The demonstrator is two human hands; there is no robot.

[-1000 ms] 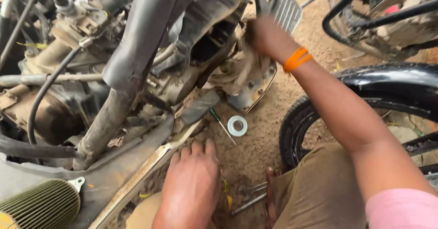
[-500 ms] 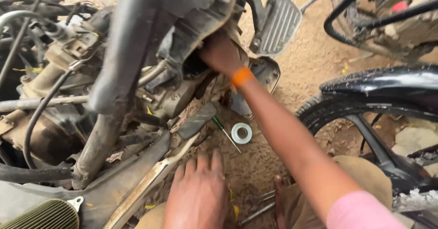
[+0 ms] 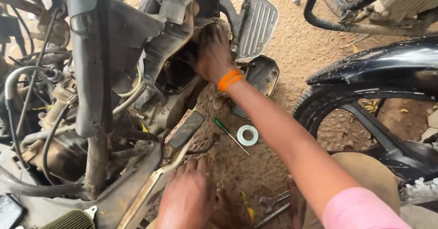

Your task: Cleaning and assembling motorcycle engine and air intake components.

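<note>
My right hand (image 3: 212,55), with an orange band at the wrist, reaches into the opening of a black plastic housing (image 3: 178,33) on a stripped motorcycle. Its fingertips are hidden inside, so its grip is unclear. My left hand (image 3: 187,199) lies flat with fingers spread, holding nothing, on the dirt beside a pale frame rail (image 3: 148,190). A green-handled screwdriver (image 3: 223,127) and a white tape roll (image 3: 247,135) lie on the ground between my hands.
A dusty frame tube (image 3: 89,83), hoses and engine parts fill the left. A ribbed metal footboard (image 3: 258,26) stands beyond my right hand. Another motorcycle's black mudguard (image 3: 378,67) and tyre are at right. Spanners (image 3: 272,202) lie near my knee.
My right hand has moved left from the footboard area into the black housing. My left hand has stayed flat on the ground. My view has shifted closer.
</note>
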